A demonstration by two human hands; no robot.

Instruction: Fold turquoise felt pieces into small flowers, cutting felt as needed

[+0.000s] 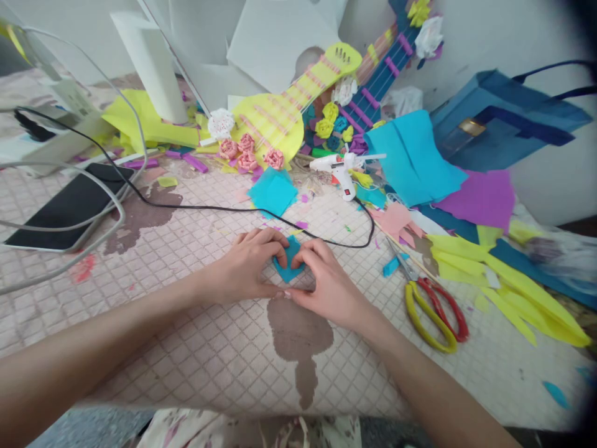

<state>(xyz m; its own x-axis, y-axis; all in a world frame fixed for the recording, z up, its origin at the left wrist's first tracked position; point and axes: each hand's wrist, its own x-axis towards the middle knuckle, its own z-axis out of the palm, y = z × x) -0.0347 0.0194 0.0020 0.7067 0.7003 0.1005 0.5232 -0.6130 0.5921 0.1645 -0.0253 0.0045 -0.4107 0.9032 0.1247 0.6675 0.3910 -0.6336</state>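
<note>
Between my two hands, low over the table, is a small square of blue crepe paper (290, 264), turned with a corner pointing up. My left hand (254, 261) has its curled fingers on the square's left edge. On the opposite edge, my right hand (321, 274) grips the paper with bent fingers. Both thumbs reach down and nearly meet below the square. Just beyond my hands lies a stack of blue paper squares (273, 191). A white glue gun (342, 171) rests behind it to the right, its black cord running past my hands.
Scissors (431, 305) with yellow and red handles lie right of my right hand. Yellow paper strips (499, 274) spread beyond them. A yellow paper guitar (275, 121) with pink paper roses leans at the back. A dark tablet (69, 205) lies left, under cables. A blue bag (504, 118) stands back right.
</note>
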